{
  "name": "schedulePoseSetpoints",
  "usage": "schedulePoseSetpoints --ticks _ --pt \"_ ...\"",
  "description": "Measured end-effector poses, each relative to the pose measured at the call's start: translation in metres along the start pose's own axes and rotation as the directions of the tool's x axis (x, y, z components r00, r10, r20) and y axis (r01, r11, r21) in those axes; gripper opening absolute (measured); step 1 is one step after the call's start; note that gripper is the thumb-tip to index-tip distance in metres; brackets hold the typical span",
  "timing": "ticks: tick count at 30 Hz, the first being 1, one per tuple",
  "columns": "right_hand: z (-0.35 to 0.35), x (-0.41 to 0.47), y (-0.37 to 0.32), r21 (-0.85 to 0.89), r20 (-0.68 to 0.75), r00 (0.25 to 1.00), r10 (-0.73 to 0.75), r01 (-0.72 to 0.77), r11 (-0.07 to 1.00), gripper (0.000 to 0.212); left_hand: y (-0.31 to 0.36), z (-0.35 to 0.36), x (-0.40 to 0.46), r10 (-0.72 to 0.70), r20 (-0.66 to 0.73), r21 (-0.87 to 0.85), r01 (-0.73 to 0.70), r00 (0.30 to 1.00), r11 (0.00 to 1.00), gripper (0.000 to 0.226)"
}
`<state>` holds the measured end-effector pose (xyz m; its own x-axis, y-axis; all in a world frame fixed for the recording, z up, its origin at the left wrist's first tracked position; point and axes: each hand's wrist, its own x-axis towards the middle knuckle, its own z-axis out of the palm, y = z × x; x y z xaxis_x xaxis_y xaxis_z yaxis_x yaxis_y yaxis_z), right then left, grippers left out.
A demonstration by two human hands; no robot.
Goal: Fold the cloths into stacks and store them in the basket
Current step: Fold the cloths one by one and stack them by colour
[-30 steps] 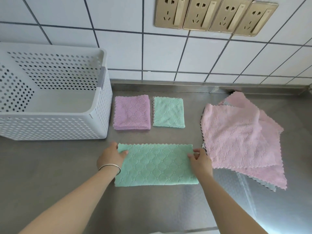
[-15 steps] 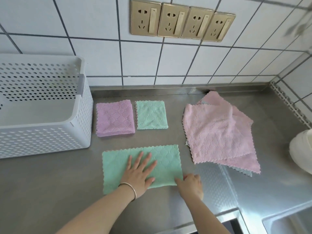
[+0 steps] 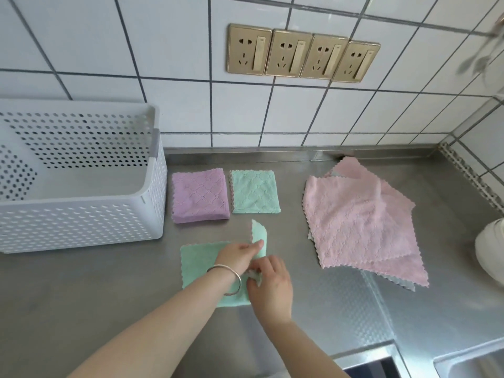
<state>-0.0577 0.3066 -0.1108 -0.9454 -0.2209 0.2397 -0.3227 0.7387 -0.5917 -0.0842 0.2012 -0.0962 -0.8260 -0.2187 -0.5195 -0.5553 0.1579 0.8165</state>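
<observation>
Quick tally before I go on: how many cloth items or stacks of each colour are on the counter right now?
Green: 2, the folded green square cloth and the green cloth being folded.
Purple: 1, the folded purple cloth stack.
Pink: 1 loose pile of unfolded pink cloths; how many it holds cannot be told.
Total: 4.

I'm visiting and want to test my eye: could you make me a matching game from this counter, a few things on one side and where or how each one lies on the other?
Things:
1. purple stack
2. folded green cloth
3. pink cloths
4. basket

States:
A. loose and unfolded, at the right
B. standing at the far left
C. folded, right beside the basket
D. folded, between the purple stack and the pink cloths

Pairs: 1-C, 2-D, 3-A, 4-B
</observation>
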Motion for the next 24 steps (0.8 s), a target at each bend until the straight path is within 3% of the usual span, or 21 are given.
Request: schedulePoseSetpoints --ticks 2,5,9,12,19,24 --pt "0.008 0.000 -0.008 -0.057 0.012 0.980 -0.197 0.197 0.979 0.028 -0.001 -0.013 -0.001 0.015 -0.090 0.117 -0.004 0.996 0.993 0.051" --pt "0.017 -0.007 -0.011 -0.096 0.106 0.944 -0.313 0.323 0.941 0.043 -0.012 -0.034 -0.002 0.021 -0.203 0.247 0.030 0.979 0.969 0.043" --pt "0.028 -0.017 -0.003 -0.206 0.330 0.910 -0.250 0.328 0.922 0.085 -0.037 -0.057 -0.008 0.005 -0.292 0.240 0.068 0.956 0.968 0.034" --pt "0.037 -0.020 0.005 -0.291 0.436 0.881 -0.186 0.334 0.897 0.101 -0.058 -0.060 -0.016 -0.052 -0.372 0.152 0.116 0.927 0.982 0.022" --pt "0.049 -0.026 0.009 -0.304 0.579 0.793 -0.187 0.424 0.853 0.104 -0.090 -0.060 -0.020 -0.225 -0.525 -0.034 0.243 0.821 0.969 0.032" --pt "0.048 -0.025 0.005 -0.332 0.619 0.768 -0.164 0.445 0.832 0.073 -0.093 -0.059 -0.021 -0.226 -0.576 -0.062 0.234 0.786 0.970 0.025"
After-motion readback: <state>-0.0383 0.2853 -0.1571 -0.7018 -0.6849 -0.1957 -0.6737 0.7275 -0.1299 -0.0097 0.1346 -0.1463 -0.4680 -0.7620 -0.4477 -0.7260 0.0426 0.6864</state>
